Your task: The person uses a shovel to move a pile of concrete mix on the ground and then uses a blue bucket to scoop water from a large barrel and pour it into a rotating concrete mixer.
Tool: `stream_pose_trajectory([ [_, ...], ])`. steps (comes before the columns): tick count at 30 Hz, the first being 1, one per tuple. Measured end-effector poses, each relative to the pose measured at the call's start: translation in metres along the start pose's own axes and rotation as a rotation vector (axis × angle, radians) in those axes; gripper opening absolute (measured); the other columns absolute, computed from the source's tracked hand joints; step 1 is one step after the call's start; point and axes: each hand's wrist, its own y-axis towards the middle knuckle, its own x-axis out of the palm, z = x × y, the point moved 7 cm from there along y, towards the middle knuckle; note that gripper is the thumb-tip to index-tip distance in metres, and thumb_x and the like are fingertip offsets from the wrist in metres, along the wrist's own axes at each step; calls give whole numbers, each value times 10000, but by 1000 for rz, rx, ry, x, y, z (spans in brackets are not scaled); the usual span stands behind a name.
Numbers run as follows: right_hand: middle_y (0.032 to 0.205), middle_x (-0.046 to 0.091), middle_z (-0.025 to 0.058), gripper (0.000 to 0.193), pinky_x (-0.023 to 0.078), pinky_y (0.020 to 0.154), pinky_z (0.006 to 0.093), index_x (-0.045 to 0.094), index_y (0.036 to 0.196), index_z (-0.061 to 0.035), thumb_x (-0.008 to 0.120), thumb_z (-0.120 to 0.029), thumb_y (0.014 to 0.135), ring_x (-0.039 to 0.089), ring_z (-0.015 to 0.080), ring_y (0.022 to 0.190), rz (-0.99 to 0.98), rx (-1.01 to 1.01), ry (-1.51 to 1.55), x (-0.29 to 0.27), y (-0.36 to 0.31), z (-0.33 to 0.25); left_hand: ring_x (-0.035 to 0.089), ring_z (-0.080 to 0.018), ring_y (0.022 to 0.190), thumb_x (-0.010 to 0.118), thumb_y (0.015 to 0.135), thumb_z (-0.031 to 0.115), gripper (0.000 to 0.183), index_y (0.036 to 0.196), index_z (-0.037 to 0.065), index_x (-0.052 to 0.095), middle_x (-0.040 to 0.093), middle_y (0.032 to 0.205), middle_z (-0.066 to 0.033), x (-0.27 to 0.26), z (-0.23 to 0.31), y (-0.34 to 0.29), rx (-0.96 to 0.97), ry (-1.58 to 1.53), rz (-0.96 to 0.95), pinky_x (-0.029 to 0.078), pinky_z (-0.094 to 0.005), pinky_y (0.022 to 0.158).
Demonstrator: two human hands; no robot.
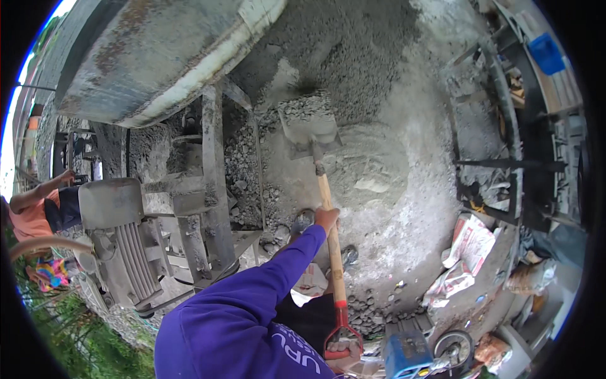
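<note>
A shovel with a wooden shaft (334,265) and a red D-shaped handle reaches away from my body. My left hand (327,218), at the end of a purple sleeve, is wrapped round the middle of the shaft. Down at the handle, my right hand (344,352) is closed on the red grip. The metal shovel blade (314,131) rests at the edge of a wet grey mortar heap (353,50), with grey mix on its far part. Smoother grey mix (372,161) spreads to the right of the blade. My shoes show on either side of the shaft.
A large caked metal drum (158,57) on a frame stands at the left, with a motor (120,234) below it. Another person (38,208) is at the far left. Torn sacks (464,259), a blue container (407,354) and a wheel (452,347) lie to the right.
</note>
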Motion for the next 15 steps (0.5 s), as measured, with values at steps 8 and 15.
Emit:
stream_pose_trajectory([
  [8,514,435,29,280,376,396,272,453,651,-114,571,-321,798,433,151,400,-55,-562,-38,98,-126,-140,530,-201,416,576,763,86,162,658,-29,531,533,542,-111,111,239,-197,365,-250,-392,420,-348,388],
  [15,521,415,11,253,362,394,255,442,663,-110,553,-278,817,424,133,394,-479,-707,80,207,-206,-208,517,-182,472,565,801,101,121,742,18,500,501,601,-76,89,466,-378,708,-466,-719,427,-358,416],
])
